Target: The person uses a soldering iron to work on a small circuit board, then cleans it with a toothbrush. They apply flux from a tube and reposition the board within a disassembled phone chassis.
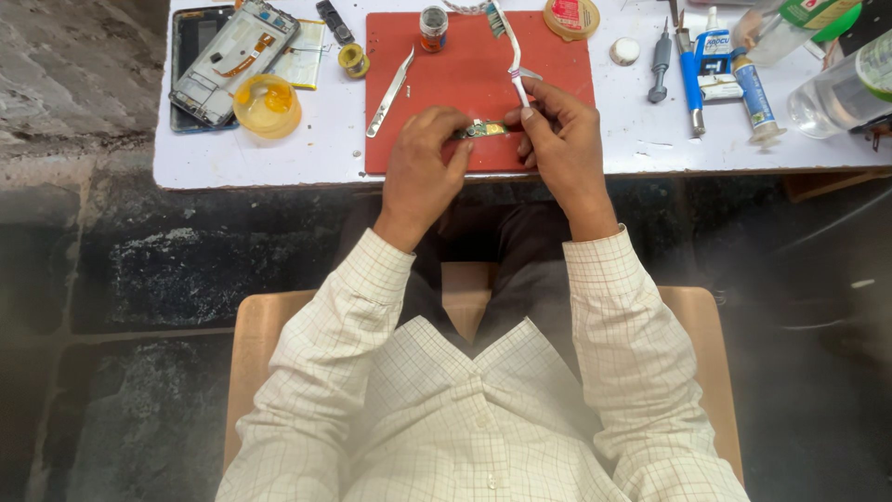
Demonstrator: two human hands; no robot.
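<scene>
While the small circuit board (479, 130) is lying near the front edge of the red mat (557, 84), the left hand (423, 167) is pinching its left end and the right hand (562, 139) is pinching its right end while also gripping a white toothbrush (511, 56). The board is judged to be light, stiff and fragile, so the person is holding it by the edges only. Tweezers (390, 93) and a small jar (433, 28) are resting on the mat behind it. An opened phone (232, 56), a yellow cup (267, 105), glue tubes (754, 93) and a screwdriver (660, 65) are lying further out on the white table (279, 158), none obstructing the hands.
</scene>
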